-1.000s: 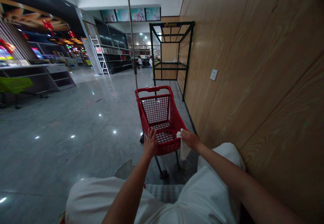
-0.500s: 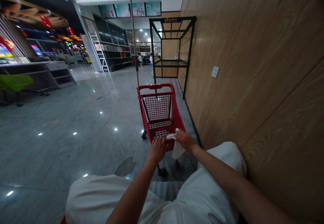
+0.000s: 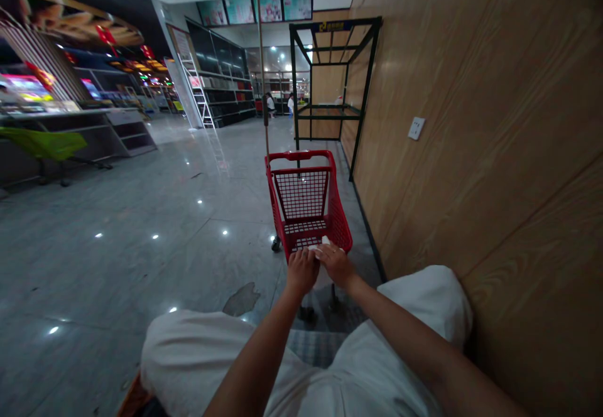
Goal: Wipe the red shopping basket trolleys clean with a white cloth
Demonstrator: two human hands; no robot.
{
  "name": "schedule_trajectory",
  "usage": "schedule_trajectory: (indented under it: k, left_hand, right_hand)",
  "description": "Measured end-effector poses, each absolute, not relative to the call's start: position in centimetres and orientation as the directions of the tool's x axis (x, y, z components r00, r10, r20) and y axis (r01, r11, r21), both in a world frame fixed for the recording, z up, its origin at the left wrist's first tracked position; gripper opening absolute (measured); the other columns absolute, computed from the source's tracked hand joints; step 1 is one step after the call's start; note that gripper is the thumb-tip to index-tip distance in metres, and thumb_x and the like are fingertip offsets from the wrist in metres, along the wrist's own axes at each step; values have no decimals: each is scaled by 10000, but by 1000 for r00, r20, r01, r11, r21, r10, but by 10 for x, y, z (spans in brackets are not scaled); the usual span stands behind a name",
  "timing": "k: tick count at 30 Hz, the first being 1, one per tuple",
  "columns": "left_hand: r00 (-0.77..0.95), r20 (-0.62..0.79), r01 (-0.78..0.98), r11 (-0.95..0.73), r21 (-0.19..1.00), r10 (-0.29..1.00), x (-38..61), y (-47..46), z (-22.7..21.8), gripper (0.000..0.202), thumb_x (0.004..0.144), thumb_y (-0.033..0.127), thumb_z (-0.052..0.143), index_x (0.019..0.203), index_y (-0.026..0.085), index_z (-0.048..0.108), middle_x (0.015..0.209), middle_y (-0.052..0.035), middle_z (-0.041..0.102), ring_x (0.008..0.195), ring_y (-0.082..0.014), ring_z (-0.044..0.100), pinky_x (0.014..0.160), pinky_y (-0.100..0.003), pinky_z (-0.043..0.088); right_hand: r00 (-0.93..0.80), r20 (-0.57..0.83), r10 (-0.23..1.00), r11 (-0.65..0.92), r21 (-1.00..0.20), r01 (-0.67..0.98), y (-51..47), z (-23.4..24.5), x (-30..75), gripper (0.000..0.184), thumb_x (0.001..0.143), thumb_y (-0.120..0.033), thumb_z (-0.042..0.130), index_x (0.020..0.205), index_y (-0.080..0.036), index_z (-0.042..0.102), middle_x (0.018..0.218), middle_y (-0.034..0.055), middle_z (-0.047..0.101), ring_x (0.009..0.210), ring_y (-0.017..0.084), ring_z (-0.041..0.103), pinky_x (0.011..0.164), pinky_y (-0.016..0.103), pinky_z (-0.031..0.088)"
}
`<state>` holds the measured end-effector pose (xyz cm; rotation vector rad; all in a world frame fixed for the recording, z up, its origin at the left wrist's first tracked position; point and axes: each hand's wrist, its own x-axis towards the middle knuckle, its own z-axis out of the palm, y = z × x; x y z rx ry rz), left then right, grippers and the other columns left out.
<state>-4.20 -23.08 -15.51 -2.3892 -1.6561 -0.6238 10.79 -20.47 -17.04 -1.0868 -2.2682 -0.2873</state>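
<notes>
A small red plastic shopping cart stands on the floor directly ahead, with a thin metal pole rising from its far side. My left hand rests on the cart's near rim, its fingers curled over the edge. My right hand sits right beside it, pinching a white cloth against the rim. The cloth is bunched under my fingers and partly hidden by both hands. The cart's basket holds nothing that I can see.
A wood-panelled wall with a white socket runs close along the right. A black metal shelf frame stands beyond the cart. Shiny grey floor spreads left. Two distant people stand far ahead.
My hands have drawn together at the cart's near rim. The white cloth, which hung below my right hand earlier, is now bunched between them. The cart sits slightly higher and further right in view.
</notes>
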Motion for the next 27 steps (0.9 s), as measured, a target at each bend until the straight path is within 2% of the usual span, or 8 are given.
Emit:
schedule_trajectory:
  k: [3,7,14,17,20,27]
  left_hand:
    - [332,401,914,-396,86,854,-49,-228,-152,333,792,347,554,1069,161,548,1117,-117,583,1015,-269,497,868,-405,368]
    - [333,385,909,-401,112,861,-48,-226,-150,403,738,340,594,1085,143,540,1123,-131,580,1043,-286,490,891,-420,362]
    - [248,397,934,-327,146,884,-36,-224,-147,378,712,314,581,1053,157,532,1041,-121,575,990,-281,492,866,-423,359]
    - [281,359,929,-346,130,890,-42,-224,-144,360,709,306,580,1045,189,524,1060,-95,572,991,-258,495,866,-401,362]
    - [344,323,906,-402,131,882,-52,-222,-140,435,682,394,607,1055,189,517,1096,-91,569,1019,-262,492,888,-395,358]
    - [393,281,881,-446,160,876,-64,-216,-131,515,628,457,634,1046,174,529,1102,-105,579,1068,-285,486,941,-404,327]
  right_hand:
    - [-565,564,602,690,-11,724,-197,-163,147,342,902,-107,415,1177,-220,585,1096,60,653,1077,185,556,1055,435,348]
    - [-540,562,627,658,-10,753,-192,-162,181,364,882,-71,419,1166,-212,597,1123,63,645,1172,201,505,1053,432,352]
    - [-470,584,662,604,-44,796,-199,-177,113,394,875,-68,421,1237,-162,545,1209,108,611,1195,216,496,1049,453,374]
    - [-538,594,598,665,6,747,-195,-178,109,398,869,-65,441,1242,-158,542,1219,104,608,1201,215,496,1023,434,415]
    - [-661,564,495,750,107,653,-189,-172,141,419,852,-38,455,1240,-167,548,1235,94,600,1201,209,501,1024,418,424]
    - [-754,508,417,790,208,577,-179,-155,212,419,882,-32,408,1240,-198,549,1226,75,609,1232,184,478,1020,393,436]
